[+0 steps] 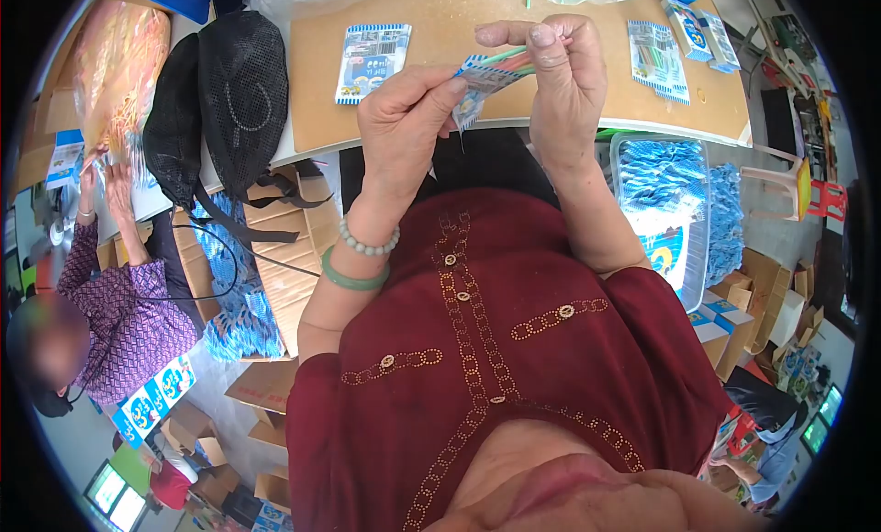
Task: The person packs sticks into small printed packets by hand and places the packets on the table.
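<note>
My left hand (404, 114) pinches a small blue-and-white striped plastic packet (472, 93) between thumb and fingers, above the table's near edge. Thin green and pink sticks (516, 64) stick out of the packet's right end. On those sticks my right hand (571, 91) closes, thumb against fingers, with the index finger stretched to the left. A flat packet (373, 64) with blue printing lies on the table beyond my left hand. To the right of my right hand, a packet with green sticks inside (657, 60) rests on the tabletop.
Small blue-and-white boxes (688, 29) stand at the table's (317, 73) right. A clear tub of blue wrappers (663, 179) is below its right edge. A black mesh bag (243, 100) sits at left, above a carton of blue wrappers (225, 257). Another person (138, 321) works further left.
</note>
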